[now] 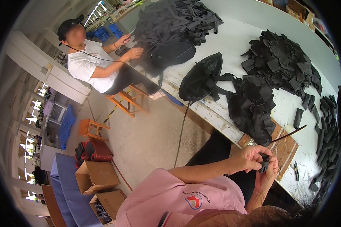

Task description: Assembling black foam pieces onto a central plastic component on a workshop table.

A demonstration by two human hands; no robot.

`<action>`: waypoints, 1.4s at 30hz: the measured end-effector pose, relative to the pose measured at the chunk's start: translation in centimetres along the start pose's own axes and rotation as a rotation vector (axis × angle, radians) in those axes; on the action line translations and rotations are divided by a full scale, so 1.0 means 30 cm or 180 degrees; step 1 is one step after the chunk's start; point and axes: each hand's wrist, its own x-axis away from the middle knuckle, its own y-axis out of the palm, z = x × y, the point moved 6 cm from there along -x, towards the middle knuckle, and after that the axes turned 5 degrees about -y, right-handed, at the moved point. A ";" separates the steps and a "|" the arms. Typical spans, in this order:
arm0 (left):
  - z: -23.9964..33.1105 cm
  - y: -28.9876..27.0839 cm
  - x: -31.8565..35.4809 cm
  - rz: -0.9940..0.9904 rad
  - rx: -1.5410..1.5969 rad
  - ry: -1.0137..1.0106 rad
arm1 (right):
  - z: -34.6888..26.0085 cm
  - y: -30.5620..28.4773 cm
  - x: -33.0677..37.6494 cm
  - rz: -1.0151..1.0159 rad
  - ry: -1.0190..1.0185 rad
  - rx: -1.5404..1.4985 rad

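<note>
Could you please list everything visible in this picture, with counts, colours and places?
work table: one, white, across the upper right
black fabric pieces: several heaps, spread over the table
mesh backpacks: two, black, at the table's near edge
wooden board: one, brown, on the table by the hands
snips: one pair, dark, beside the board
co-worker: one, white shirt, seated upper left
stools: two, orange
cardboard boxes: two, brown, on the floor
left hand: holds small black fabric piece
right hand: on the same piece

white table [254, 22] | black backpack [202, 77] at its edge | seated co-worker [91, 62] on orange stool [127, 99] | cardboard boxes [96, 176] on floor | snips [295, 170]
</note>
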 end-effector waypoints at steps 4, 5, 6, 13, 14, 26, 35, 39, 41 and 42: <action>-0.016 -0.035 -0.003 0.1006 -0.0700 0.0398 | -0.042 0.010 -0.002 0.0065 -0.0644 0.0705; -0.021 -0.034 -0.003 0.1007 -0.0705 0.0399 | -0.051 0.012 0.001 0.0060 -0.0877 0.1140; -0.024 -0.038 0.000 0.1119 -0.0791 0.0427 | -0.055 0.019 0.004 0.0059 -0.0875 0.1141; -0.035 -0.029 0.010 0.1516 -0.1067 0.0732 | -0.096 0.058 0.013 0.0009 -0.1213 0.2121; -0.053 -0.036 0.001 0.1525 -0.1073 0.0736 | -0.098 0.063 0.014 -0.0021 -0.1256 0.2204; -0.079 -0.073 -0.006 0.0906 0.0414 -0.0210 | -0.004 -0.026 0.015 0.0393 -0.0067 0.1396; -0.063 0.030 -0.029 -0.0978 0.1092 -0.1116 | -0.059 0.068 0.040 -0.0043 0.0682 0.0062; 0.168 0.156 -0.150 -0.1239 0.2025 -0.0625 | -0.355 0.167 -0.123 0.0112 -0.0502 0.1421; 0.238 0.164 -0.250 -0.1233 0.2004 -0.0359 | -0.431 0.160 -0.230 0.0211 -0.0677 0.1791; 0.248 0.150 -0.305 -0.0850 0.1837 -0.0301 | -0.448 0.136 -0.276 0.0276 -0.0611 0.1886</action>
